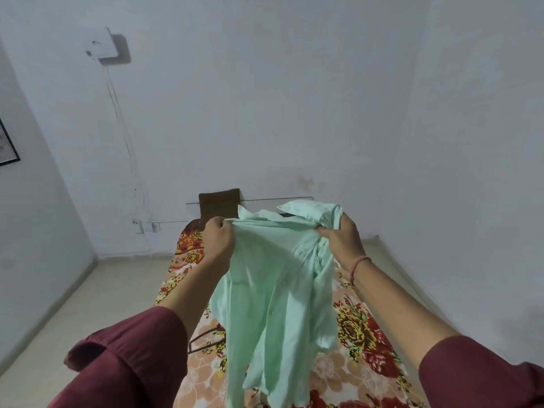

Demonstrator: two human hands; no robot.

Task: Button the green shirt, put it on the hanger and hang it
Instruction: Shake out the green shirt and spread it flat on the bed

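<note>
while aloft, green shirt above bed

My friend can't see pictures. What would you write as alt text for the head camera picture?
A person holds up a pale green shirt by its top, left hand gripping one side and right hand the other, over a bed with a flowery sheet. A brown pillow stands against the white wall.

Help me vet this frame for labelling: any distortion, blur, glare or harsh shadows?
Head view: wide-angle distortion bows the wall corners and floor edge. Head view: light soft and even, no glare, one shadow beside the wall box. Head view: green shirt, left hand and right hand look slightly soft, not smeared.
</note>
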